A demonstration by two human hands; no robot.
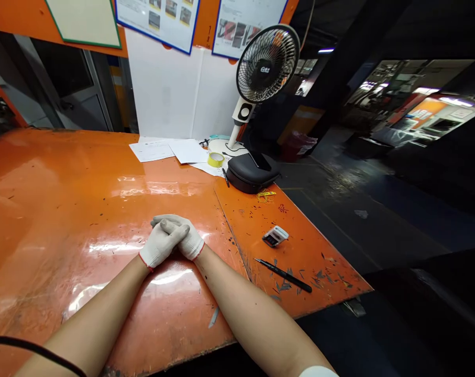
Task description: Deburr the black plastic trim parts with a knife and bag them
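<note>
My left hand [157, 247] and my right hand [190, 243] rest clasped together on the orange tabletop [56, 209]. Both wear white knit gloves with red cuff edges, and the fingertips look greyish from dirt. The fingers are folded against the other hand, and no object shows between them. Parts of the palms and some fingers are hidden by the clasp. To the right of my hands lie a black pen-shaped tool with a thin pointed tip [286, 276] and a small clear-topped case [275, 236].
A white and black fan [245, 111] stands at the back beside papers [151, 151], yellow tape [216, 159] and a black zip case [245, 175]. Dark scraps [319, 275] litter the right corner. A black cable [29, 343] crosses the lower left. The table edge drops off at right.
</note>
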